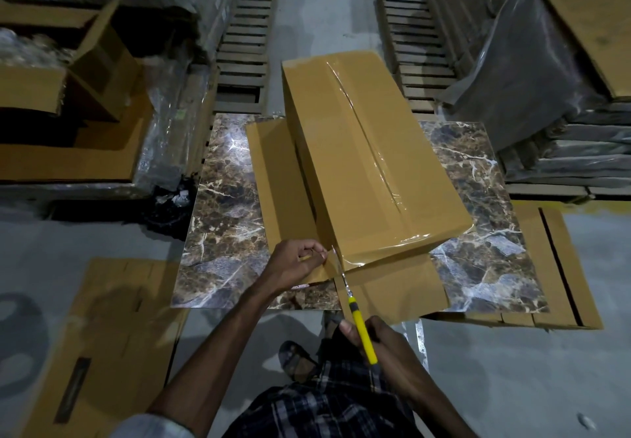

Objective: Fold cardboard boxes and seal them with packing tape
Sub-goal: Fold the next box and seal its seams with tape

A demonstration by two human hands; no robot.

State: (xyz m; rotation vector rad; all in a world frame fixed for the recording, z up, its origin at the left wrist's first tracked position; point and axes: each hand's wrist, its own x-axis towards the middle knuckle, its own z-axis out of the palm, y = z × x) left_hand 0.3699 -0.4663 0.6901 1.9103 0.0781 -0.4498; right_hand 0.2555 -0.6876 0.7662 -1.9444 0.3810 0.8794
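A long brown cardboard box (368, 150) lies on a marble-patterned slab (222, 219), with clear packing tape (367, 137) running along its top seam and over its near end. My left hand (297, 261) pinches the loose end of the tape at the box's near left corner. My right hand (375, 342) grips a yellow utility knife (362, 328) whose blade points up at the stretched tape just beside the left fingers. The box's open flaps lie flat on the slab to the left and at the near end.
Flattened cardboard sheets lie on the floor at lower left (102, 335) and right (560, 267). An open box with wrapped goods (51, 72) stands at far left. Wooden pallets (246, 45) and wrapped stacks (563, 113) fill the back. My sandalled foot (297, 359) is below.
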